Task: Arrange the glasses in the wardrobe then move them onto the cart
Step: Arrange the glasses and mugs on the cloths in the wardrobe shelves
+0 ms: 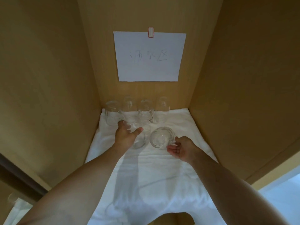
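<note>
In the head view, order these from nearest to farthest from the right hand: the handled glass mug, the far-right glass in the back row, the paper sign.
1. Handled glass mug: touching the right hand, just left of it.
2. Far-right glass: back row, against the wall.
3. Paper sign: high on the back wall.

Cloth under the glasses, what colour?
Plain white; the cloth shows no pattern. The head view, the only one, shows it.

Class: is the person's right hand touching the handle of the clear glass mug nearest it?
Touching. The head view shows the right hand with fingers on the handle of the clear glass mug.
</note>
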